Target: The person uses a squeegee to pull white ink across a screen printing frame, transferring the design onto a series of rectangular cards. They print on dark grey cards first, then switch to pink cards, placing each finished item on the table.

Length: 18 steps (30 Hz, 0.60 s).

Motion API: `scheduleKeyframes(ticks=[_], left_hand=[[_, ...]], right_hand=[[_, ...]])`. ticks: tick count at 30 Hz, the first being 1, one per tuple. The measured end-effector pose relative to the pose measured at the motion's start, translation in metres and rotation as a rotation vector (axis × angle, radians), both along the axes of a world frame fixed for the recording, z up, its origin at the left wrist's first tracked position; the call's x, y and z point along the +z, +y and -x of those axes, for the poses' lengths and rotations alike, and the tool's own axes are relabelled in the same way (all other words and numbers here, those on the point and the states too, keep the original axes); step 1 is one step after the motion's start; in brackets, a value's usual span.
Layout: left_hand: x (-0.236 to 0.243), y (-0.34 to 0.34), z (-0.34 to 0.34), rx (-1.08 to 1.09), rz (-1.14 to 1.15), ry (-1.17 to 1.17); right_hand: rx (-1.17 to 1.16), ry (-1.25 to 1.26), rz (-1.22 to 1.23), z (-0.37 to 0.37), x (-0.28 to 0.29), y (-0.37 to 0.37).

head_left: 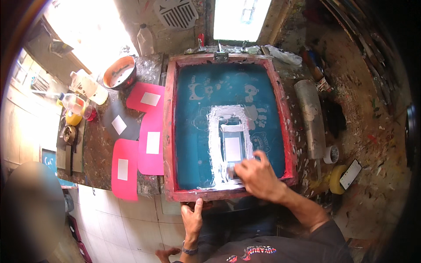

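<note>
A screen-printing frame (170, 131) with red-stained wooden sides lies before me, its teal mesh (193, 153) carrying faint small figures. Thick white ink (215, 131) rings a rectangular window in the mesh, where a pale rectangle (233, 149) shows. At the near end of that window my right hand (258, 175) is closed round a small squeegee (231, 171), mostly hidden by the fingers and blurred. My left hand (192, 215) grips the frame's near edge, thumb on top and fingers out of sight underneath. A metal clamp (221, 57) sits on the far edge.
Pink pieces (125, 184) with white rectangles and a grey one (109, 122) lie left of the frame. Beyond them stand an ink bowl (120, 73) and bottles (90, 87). On the right are a clear roll (310, 118), tape (337, 179) and a phone (351, 174). Another person's foot (168, 254) shows below.
</note>
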<state>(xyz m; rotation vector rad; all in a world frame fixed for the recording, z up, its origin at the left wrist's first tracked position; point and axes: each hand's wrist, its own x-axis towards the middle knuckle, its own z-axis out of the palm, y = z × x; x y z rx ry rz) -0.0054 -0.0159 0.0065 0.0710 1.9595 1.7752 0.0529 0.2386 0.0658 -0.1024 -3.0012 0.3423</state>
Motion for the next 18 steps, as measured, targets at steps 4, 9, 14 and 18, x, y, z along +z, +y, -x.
scheduleKeyframes(ticks=[4,9,14,18], left_hand=[[-0.007,-0.006,0.000,-0.027,-0.006,-0.049],[-0.003,-0.002,0.001,-0.047,-0.035,-0.135],[-0.015,-0.009,-0.003,0.009,-0.003,-0.100],[-0.021,-0.008,-0.009,0.020,-0.181,-0.069]], right_hand=[[0.087,-0.156,0.195,0.041,0.016,0.046],[-0.147,-0.019,0.063,0.097,0.017,0.091],[-0.042,-0.226,0.120,0.016,0.024,0.001],[-0.091,0.005,-0.065,-0.023,0.023,-0.032]])
